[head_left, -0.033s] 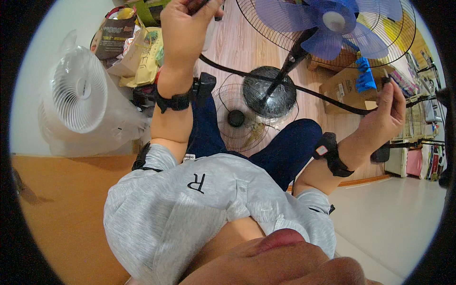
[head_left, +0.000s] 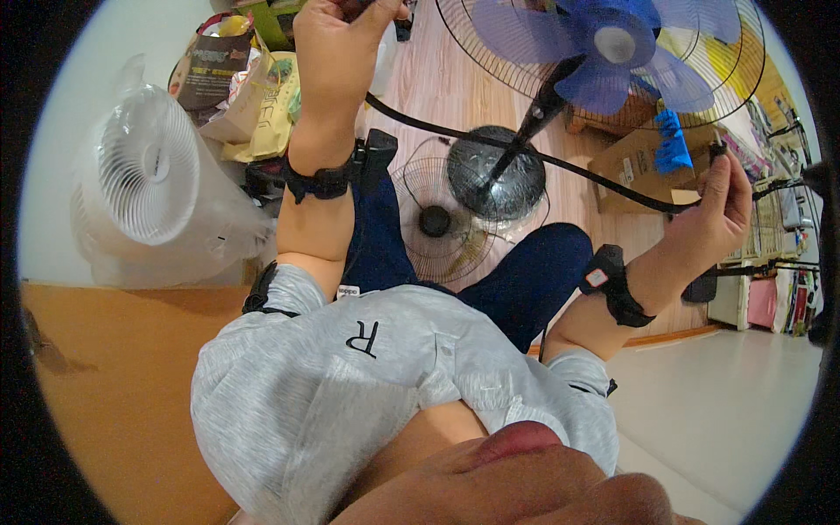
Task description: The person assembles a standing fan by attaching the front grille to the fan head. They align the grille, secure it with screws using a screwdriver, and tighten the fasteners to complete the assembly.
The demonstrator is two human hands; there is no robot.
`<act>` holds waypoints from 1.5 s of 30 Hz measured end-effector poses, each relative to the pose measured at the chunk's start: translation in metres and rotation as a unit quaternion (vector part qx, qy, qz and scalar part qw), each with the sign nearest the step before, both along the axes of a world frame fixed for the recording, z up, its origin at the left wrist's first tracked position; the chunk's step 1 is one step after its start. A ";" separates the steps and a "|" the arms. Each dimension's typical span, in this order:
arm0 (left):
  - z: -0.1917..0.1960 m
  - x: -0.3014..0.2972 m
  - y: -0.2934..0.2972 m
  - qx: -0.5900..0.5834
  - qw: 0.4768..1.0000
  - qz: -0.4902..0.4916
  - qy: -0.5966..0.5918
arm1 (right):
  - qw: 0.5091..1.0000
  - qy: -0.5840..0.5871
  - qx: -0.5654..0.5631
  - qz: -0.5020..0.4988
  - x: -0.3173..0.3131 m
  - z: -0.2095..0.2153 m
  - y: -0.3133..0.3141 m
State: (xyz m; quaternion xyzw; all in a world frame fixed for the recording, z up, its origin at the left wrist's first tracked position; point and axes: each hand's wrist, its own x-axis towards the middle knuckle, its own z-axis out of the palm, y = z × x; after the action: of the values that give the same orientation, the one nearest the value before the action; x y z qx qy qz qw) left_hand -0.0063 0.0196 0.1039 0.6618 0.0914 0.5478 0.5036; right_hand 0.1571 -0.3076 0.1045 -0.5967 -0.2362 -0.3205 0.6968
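Observation:
A long black flexible band [head_left: 604, 182] hangs in a shallow curve between my two raised hands, crossing in front of a floor fan's dark pole [head_left: 535, 118]. My right hand [head_left: 724, 197] pinches its one end between thumb and fingers, the dark tip sticking up. At the upper edge my left hand [head_left: 343, 35] is closed, its fingers partly cut off by the frame. Something dark shows in them, seemingly the band's other end; the wrist hides the stretch between. Beyond the band stand the fan's translucent blue blades [head_left: 595, 87] inside a black wire guard [head_left: 490, 74].
A wire grille [head_left: 411, 241] leans by my knees, near the fan's plastic-wrapped round base [head_left: 521, 206]. At left stands a white fan [head_left: 157, 162] in clear plastic, beside stuffed bags [head_left: 241, 96]. A cardboard box [head_left: 626, 175] with a blue item sits at right, before cluttered shelves.
Only slight shifts: my left hand has risen a little, and the band's tip stands a little clearer above my right fingers. Both hands keep their hold.

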 end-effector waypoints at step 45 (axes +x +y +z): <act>0.082 0.052 -0.055 0.086 0.930 -0.331 0.133 | 0.929 -0.021 -0.121 0.350 -0.001 0.118 0.082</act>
State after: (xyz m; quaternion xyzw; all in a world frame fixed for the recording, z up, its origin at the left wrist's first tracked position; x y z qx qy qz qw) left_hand 0.0459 -0.0350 0.1863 0.7619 -0.1138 0.2630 0.5809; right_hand 0.1556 -0.2261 0.2222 -0.5486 -0.4816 -0.0376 0.6824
